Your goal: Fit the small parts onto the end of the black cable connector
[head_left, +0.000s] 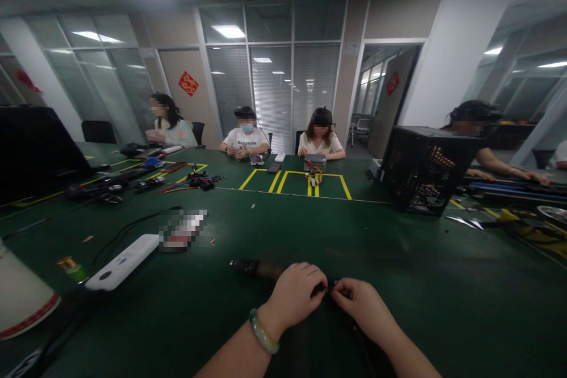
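My left hand (297, 296), with a jade-coloured bangle (264, 332) on the wrist, is closed over a dark cylindrical tool (256, 269). The tool lies low over the green table, and its narrow tip points left. My right hand (364, 305) is closed in a pinch close to the left fingertips. A tiny dark part shows between the two hands, too small to name. Below my right hand a dark cable runs toward me, faint against the table. My fingers hide the tool's right end.
On the left are a white power strip (124, 261), a green-and-gold object (73, 270), a pale container (22, 292) and a blurred-out item (182, 230). A black computer case (429, 168) stands back right. Loose cables (195, 180) lie farther off. Several people sit around the table.
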`<state>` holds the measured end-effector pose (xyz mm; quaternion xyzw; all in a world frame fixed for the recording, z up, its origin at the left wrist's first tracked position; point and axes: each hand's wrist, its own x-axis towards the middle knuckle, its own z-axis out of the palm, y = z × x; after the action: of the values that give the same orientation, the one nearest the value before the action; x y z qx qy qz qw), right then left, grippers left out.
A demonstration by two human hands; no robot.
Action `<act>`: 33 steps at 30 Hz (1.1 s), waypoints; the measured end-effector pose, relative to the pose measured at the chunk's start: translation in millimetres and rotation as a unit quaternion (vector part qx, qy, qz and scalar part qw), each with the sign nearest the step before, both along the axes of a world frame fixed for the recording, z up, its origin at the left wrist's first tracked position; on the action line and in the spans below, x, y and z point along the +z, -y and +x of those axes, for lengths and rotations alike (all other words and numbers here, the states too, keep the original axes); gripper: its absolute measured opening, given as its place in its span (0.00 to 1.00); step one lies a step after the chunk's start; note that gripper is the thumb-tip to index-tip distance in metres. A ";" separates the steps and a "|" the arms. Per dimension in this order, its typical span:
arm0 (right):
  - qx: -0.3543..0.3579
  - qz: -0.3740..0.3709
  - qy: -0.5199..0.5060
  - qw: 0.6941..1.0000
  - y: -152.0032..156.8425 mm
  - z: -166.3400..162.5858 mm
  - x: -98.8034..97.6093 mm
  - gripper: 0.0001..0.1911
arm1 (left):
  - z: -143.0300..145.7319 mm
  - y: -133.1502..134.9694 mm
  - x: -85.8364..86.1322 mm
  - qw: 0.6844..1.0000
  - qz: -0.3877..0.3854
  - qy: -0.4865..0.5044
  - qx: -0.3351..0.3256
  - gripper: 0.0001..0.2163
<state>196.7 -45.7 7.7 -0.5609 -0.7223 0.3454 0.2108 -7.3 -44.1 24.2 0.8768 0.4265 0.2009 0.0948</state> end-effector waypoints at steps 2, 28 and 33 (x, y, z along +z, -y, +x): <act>-0.001 0.008 0.003 1.000 0.2 -0.4 0.6 0.10 | -0.2 0.2 0.8 1.000 0.000 -0.002 0.000 0.05; -0.006 -0.028 -0.036 0.999 -0.8 2.1 -0.8 0.12 | -0.5 -1.2 -2.6 1.000 -0.006 0.011 0.003 0.06; -0.005 -0.017 -0.037 0.999 -1.6 2.0 -3.0 0.11 | 0.0 0.0 -2.6 1.000 0.006 0.007 -0.001 0.04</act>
<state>198.7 -44.1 4.7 -0.5548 -0.7055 0.3768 0.2293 -7.4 -44.1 21.6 0.8764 0.4233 0.2098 0.0929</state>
